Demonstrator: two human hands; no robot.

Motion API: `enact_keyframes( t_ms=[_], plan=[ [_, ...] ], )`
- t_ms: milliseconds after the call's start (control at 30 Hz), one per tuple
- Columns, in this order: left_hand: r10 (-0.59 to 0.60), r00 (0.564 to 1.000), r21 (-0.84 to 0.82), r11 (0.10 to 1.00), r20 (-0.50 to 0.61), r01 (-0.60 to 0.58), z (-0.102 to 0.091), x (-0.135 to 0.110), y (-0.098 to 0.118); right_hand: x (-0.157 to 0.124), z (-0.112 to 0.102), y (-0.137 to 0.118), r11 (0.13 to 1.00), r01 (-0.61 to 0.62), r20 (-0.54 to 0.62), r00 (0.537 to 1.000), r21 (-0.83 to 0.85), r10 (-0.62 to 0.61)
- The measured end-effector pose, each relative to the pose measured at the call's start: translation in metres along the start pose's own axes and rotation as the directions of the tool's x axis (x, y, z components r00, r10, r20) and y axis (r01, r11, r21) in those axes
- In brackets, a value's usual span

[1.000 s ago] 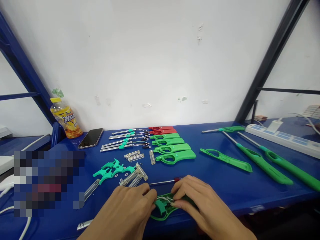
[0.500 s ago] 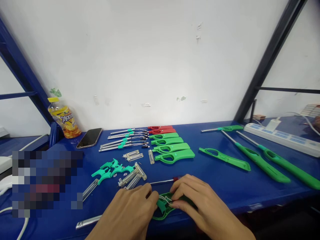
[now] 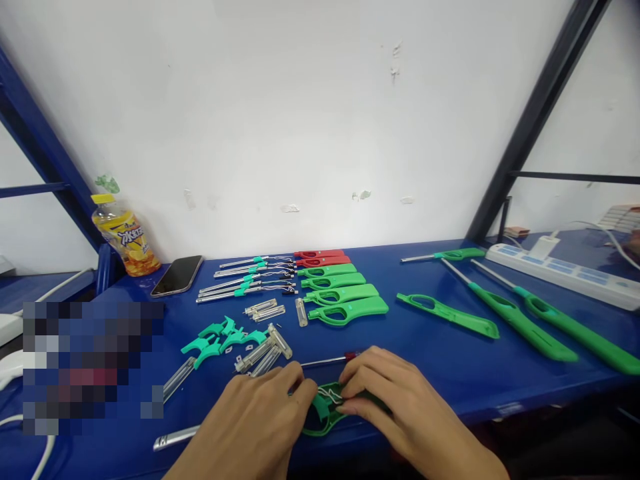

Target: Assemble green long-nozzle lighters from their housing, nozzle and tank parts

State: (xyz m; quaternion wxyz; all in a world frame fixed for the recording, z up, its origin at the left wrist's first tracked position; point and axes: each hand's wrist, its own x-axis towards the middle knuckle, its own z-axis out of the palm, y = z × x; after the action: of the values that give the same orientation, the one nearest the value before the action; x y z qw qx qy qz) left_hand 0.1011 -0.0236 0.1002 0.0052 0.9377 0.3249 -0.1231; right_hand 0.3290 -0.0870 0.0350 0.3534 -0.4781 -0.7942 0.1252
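Near the table's front edge, my left hand [image 3: 263,410] and my right hand [image 3: 395,400] grip a green lighter half-shell [image 3: 316,431] between them. Inside it sit a teal trigger [image 3: 321,405] and thin white wires [image 3: 331,393]. My right thumb and fingers are pinched at the wires on the shell's right side; their exact hold is hidden. My left fingers curl at its left end, by the trigger. A silver metal tube [image 3: 175,438] sticks out to the left from beneath my left hand. Just behind my hands lies a screwdriver [image 3: 325,361] with a red handle.
Loose teal triggers [image 3: 207,347] and clear fuel tanks [image 3: 267,350] lie left of centre. Behind are rows of metal tubes [image 3: 225,293] and green shells [image 3: 350,310]. Green lighters [image 3: 515,320] and a power strip [image 3: 565,273] lie right; a phone [image 3: 177,275] and bottle [image 3: 127,240] left.
The trigger in the shell has turned slightly and sits a little further left. Both hands keep nearly the same place and grip.
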Motion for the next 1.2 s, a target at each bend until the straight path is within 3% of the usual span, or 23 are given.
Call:
enact_keyframes(
  t_ms=[800, 1200],
  plan=[
    [0.011, 0.997, -0.006, 1.0, -0.075, -0.011, 0.013, 0.002, -0.012, 0.0, 0.001, 0.0, 0.999, -0.021, -0.017, 1.0, -0.027, 0.021],
    [0.043, 0.989, -0.011, 0.999, -0.14, -0.045, 0.008, -0.002, -0.008, -0.001, 0.003, 0.0, 0.997, 0.023, -0.072, 0.997, -0.07, -0.028]
  ],
)
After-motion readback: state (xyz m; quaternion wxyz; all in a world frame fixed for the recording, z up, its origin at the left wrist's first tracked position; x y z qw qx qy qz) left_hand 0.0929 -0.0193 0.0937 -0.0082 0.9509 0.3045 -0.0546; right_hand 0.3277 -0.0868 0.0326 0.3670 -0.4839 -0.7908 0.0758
